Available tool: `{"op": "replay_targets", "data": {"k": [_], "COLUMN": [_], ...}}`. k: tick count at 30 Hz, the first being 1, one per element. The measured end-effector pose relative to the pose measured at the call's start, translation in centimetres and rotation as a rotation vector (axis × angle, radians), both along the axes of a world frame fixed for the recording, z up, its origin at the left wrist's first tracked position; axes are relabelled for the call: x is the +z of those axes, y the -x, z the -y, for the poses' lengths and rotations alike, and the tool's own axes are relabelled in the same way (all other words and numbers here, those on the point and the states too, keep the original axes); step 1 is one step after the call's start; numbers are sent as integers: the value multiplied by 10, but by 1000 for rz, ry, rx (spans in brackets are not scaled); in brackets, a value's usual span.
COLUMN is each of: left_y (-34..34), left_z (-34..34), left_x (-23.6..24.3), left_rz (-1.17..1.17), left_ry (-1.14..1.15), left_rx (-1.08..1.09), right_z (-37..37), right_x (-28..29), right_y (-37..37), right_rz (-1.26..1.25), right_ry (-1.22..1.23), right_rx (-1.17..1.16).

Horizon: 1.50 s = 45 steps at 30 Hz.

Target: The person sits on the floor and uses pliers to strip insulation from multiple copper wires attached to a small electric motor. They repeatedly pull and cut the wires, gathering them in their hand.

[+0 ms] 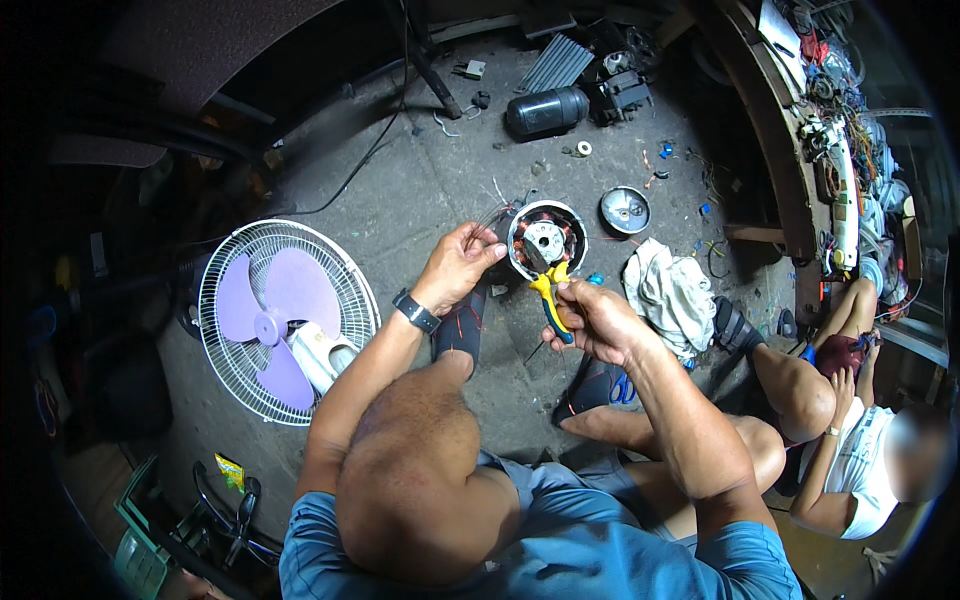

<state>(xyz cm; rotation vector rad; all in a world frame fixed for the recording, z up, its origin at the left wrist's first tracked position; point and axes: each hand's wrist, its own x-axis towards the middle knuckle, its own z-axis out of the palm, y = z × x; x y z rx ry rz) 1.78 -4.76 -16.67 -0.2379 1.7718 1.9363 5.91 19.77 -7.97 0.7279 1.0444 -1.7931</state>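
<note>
Motor housing [543, 238], round and with its open face upward, lies ahead and left of the right hand [602, 322], whose fingers are closed around yellow-handled pliers [549, 293] slanting up-left over that opening, and just right of the seemingly nearer left hand [458, 268], whose fingers appear to pinch thin wires [490, 217].

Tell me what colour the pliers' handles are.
The pliers' handles are yellow with dark parts, seen best in the head view.
</note>
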Motion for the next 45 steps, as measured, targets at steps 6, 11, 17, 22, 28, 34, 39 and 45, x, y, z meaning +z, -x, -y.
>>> {"op": "replay_targets", "data": {"k": [6, 11, 17, 22, 28, 34, 39, 45], "left_y": [0, 0, -1, 0, -1, -1, 0, -2], "left_z": [0, -1, 1, 0, 0, 1, 1, 3], "left_x": [-2, -5, -4, -5, -7, -5, -3, -7], "left_rz": [-9, -3, 14, -3, -10, 12, 3, -5], "left_ry": [-14, -26, -14, -16, -31, -38, -41, -21], "left_rx": [-2, 12, -1, 8, 10, 10, 20, 21], "right_z": [3, 1, 4, 3, 5, 5, 1, 3], "right_x": [5, -2, 1, -4, 4, 1, -4, 8], "right_y": [1, 3, 3, 3, 5, 6, 8, 14], "right_rz": [44, 29, 17, 39, 32, 22, 32, 36], "right_ry": [73, 57, 7, 63, 92, 68, 72, -21], "right_rx": [60, 68, 43, -10, 8, 9, 34, 113]}}
